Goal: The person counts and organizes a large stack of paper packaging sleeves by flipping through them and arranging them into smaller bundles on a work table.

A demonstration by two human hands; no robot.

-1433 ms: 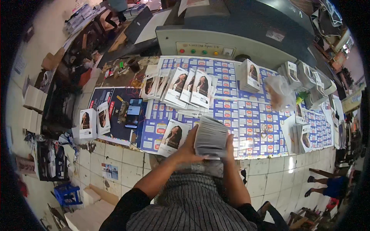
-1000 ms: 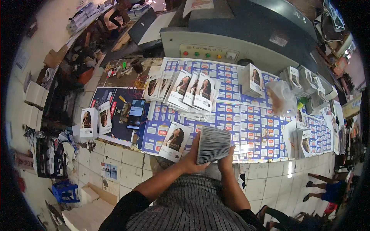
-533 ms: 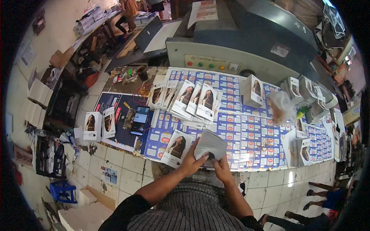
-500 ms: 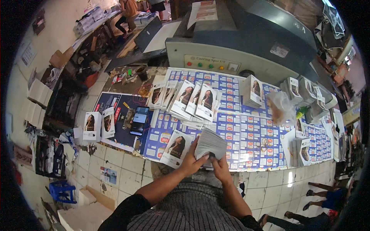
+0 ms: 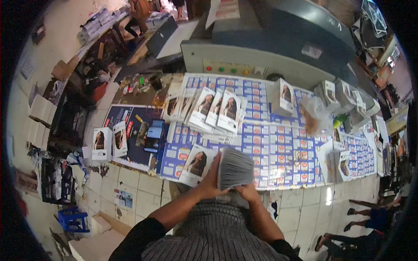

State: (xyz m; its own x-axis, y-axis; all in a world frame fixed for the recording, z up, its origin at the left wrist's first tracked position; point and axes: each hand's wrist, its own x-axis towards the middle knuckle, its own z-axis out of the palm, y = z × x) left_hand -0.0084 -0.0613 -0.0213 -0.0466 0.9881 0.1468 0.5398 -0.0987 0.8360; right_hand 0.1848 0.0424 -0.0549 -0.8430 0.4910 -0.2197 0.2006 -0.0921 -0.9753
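Note:
A thick stack of flat folded cartons (image 5: 235, 168) is gripped between my hands near the table's front edge, its many thin edges fanned toward me. My left hand (image 5: 210, 182) wraps its left side, while my right hand (image 5: 248, 192) holds the lower right corner; some of the right fingers are hidden behind the stack. Just left of it lies a white printed carton (image 5: 198, 166) with a picture of long dark hair. Beyond my hands spreads an overlapping pile of similar cartons (image 5: 212, 112).
Blue printed sheets (image 5: 283, 158) cover the table. A phone (image 5: 154, 135) lies on a dark board at left, beside two carton stacks (image 5: 102, 143). Further stacks (image 5: 283, 98) and a plastic bag (image 5: 314, 115) are at right. A large grey machine (image 5: 278, 39) stands behind.
The stack has turned more upright and its edges have fanned more evenly. My right hand has moved down to its lower corner, and the view has shifted slightly.

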